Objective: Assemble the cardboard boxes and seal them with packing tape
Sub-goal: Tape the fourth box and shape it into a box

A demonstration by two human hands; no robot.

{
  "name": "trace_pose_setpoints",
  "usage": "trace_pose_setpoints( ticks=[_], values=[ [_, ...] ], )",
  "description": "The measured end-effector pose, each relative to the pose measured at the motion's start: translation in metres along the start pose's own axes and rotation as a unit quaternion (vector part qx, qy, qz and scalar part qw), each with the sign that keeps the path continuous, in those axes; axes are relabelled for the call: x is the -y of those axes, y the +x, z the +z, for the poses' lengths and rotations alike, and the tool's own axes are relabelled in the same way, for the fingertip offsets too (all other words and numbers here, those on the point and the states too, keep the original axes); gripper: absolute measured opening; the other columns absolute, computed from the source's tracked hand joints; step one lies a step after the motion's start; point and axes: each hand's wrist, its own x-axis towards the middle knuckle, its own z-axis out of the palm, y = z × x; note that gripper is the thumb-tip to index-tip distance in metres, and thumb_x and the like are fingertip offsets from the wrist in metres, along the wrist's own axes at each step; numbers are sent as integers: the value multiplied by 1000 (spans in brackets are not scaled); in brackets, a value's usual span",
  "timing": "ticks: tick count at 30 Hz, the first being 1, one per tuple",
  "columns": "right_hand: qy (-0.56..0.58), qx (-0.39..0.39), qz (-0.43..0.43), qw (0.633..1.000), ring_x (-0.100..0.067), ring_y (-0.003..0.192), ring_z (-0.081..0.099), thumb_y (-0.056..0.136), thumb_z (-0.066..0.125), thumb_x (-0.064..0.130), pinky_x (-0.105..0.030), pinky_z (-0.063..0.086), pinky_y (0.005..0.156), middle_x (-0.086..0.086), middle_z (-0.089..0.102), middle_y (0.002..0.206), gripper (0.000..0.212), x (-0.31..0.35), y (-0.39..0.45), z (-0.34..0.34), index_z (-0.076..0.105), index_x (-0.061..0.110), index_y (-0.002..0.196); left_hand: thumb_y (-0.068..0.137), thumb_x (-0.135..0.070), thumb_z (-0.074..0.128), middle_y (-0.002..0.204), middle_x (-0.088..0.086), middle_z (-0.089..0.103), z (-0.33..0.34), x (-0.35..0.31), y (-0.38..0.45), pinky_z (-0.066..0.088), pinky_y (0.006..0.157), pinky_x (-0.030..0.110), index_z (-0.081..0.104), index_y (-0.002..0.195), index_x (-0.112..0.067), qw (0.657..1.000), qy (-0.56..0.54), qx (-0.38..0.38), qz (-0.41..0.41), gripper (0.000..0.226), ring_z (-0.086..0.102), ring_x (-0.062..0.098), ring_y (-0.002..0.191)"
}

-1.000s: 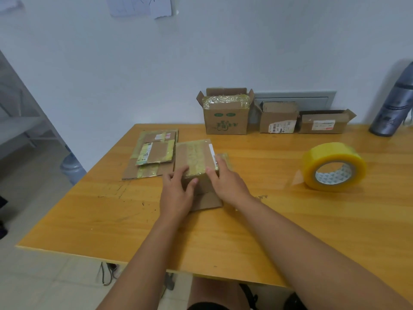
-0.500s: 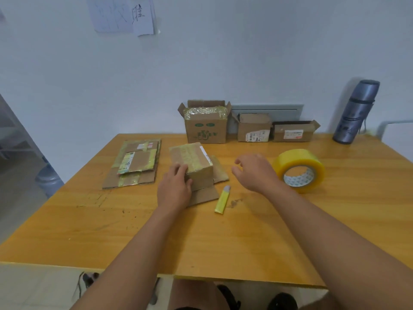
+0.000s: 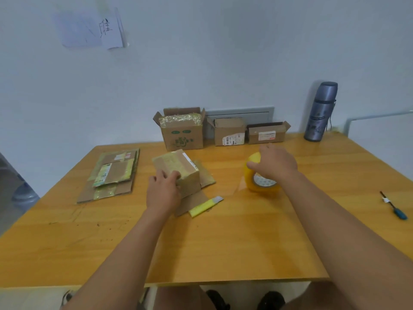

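Fingers of the left hand (image 3: 164,192) curl around the near edge of the small cardboard box (image 3: 178,171) at mid-table — right hand (image 3: 273,163) grips the yellow packing tape roll (image 3: 260,179), standing just right of the yellow utility knife (image 3: 205,206).

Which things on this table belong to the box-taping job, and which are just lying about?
Job:
- box, held by the left hand
- tape roll, under the right hand
- flat cardboard
- yellow cutter
- three boxes by the wall

Lying about:
- flask
- screwdriver
- paper on the wall
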Motion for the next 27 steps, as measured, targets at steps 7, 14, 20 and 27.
trace_pose_setpoints(
  ticks=[7, 14, 20, 27],
  values=[
    [40, 75, -65, 994, -25, 130, 48, 71, 67, 76, -41, 48, 95, -3, 49, 147, 96, -2, -9, -12, 40, 22, 145, 98, -24, 45, 143, 3, 46, 0, -14, -9, 33, 103, 36, 47, 139, -21, 999, 26, -19, 18, 41, 38, 25, 130],
    [31, -10, -140, 990, -22, 113, 56, 76, 65, 74, -31, 42, 72, -2, 60, 130, 80, 25, -26, -34, 50, 23, 135, 96, -12, 51, 143, 2, 45, -4, 0, -13, 40, 101, 35, 45, 142, -24, 997, -10, -3, 71, 47, 34, 25, 131],
    [-4, -50, -188, 981, -18, 102, 58, 76, 62, 76, -31, 50, 70, 1, 64, 118, 72, 58, -27, -41, 55, 23, 125, 94, -8, 56, 143, 1, 46, -3, 14, -8, 42, 101, 37, 49, 140, -22, 995, -35, -9, 96, 48, 35, 25, 132],
    [3, -52, -219, 974, -16, 90, 55, 77, 62, 74, -30, 44, 67, 2, 64, 106, 67, 81, -23, -55, 57, 21, 118, 95, -41, 46, 137, -2, 45, -14, 2, 18, 23, 107, 44, 56, 129, -34, 995, -73, 63, -10, 36, 35, 23, 129]
  ],
)
